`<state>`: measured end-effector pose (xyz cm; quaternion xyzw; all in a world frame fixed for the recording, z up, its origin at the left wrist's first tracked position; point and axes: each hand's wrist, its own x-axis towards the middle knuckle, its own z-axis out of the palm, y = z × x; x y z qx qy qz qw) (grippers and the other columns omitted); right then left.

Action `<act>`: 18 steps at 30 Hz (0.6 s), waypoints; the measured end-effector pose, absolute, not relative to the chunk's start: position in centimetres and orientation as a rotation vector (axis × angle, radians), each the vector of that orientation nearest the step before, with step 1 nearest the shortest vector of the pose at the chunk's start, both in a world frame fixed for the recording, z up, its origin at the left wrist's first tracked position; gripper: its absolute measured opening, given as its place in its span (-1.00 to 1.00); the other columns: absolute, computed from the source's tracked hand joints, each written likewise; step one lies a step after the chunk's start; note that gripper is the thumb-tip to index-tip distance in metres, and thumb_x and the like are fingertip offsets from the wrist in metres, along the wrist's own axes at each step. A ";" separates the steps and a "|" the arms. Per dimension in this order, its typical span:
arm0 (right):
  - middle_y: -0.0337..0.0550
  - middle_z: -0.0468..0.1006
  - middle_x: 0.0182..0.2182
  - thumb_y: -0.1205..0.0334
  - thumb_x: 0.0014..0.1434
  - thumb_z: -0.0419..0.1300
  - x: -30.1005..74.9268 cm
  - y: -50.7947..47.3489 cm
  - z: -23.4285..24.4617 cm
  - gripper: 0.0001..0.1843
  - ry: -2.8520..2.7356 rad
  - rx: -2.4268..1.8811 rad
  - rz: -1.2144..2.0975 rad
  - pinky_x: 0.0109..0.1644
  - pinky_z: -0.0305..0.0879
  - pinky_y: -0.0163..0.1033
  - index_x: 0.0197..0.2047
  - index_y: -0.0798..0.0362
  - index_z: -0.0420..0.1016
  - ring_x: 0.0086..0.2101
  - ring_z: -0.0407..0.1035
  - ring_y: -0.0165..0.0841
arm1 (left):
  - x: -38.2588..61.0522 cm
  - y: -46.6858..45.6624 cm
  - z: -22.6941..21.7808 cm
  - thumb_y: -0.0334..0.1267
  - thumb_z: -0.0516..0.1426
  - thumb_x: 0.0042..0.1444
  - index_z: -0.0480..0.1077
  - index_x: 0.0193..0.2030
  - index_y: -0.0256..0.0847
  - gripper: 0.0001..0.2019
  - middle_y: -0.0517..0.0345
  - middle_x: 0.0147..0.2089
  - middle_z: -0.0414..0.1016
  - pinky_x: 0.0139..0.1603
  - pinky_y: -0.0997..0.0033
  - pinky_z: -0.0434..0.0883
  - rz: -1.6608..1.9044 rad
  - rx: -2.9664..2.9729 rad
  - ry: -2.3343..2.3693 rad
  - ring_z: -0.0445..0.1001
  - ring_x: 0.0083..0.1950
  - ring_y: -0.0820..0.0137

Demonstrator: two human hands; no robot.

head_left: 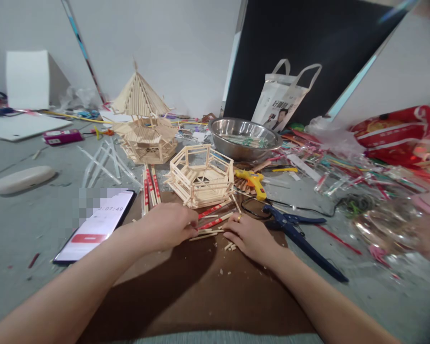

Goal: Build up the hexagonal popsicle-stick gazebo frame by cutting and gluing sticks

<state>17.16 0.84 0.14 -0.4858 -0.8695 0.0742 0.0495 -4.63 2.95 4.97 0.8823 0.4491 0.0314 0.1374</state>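
Low over a brown board [200,296], my left hand [168,222] has its fingers closed at the left end of thin wooden sticks [208,234]. My right hand [251,236], a ring on one finger, bends its fingers round the right end of a stick; its fingertips are partly hidden. Short cut stick pieces [231,246] lie by that hand. Just beyond is a six-sided open frame of wooden sticks [204,184]. Chopsticks in red and clear wrappers [215,220] lie between this frame and my hands.
Behind stands a roofed stick pavilion [143,119]. A phone [96,229] and clear glue sticks [107,162] are at left. At right lie a yellow glue gun [254,182], blue-handled cutters [304,241] and scattered wrappers. A metal bowl [245,150] and paper bag [281,98] stand behind.
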 end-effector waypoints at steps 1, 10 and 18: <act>-0.13 0.41 -0.30 0.23 0.13 -0.04 17.0 0.9 -0.1 -0.78 -2.661 -1.487 0.212 -0.26 0.20 -0.30 -0.30 0.06 0.40 -0.29 0.28 -0.37 | -4.3 2.7 4.7 -0.22 0.05 -0.08 0.41 -0.43 -0.13 -0.87 0.13 -0.48 0.45 -0.47 0.44 0.25 0.035 2.574 1.273 0.40 -0.43 0.32; -0.08 0.39 -0.31 0.33 0.13 -0.07 17.4 0.9 0.3 -0.83 -2.498 -1.325 0.380 -0.16 0.17 -0.24 -0.36 0.11 0.32 -0.27 0.23 -0.36 | -3.0 2.4 2.8 -0.26 -0.01 0.01 0.36 -0.24 -0.16 -0.80 0.07 -0.25 0.44 -0.25 0.40 0.30 0.175 2.642 1.113 0.41 -0.26 0.35; -0.19 0.39 -0.37 0.08 0.09 -0.01 18.4 0.9 1.2 -0.74 -1.635 -1.313 1.113 -0.38 0.23 -0.31 -0.22 0.06 0.27 -0.47 0.30 -0.46 | -3.4 3.5 3.2 -0.20 -0.06 0.06 0.37 -0.48 -0.22 -0.75 0.22 -0.53 0.39 -0.49 0.55 0.18 0.421 2.213 1.154 0.30 -0.50 0.50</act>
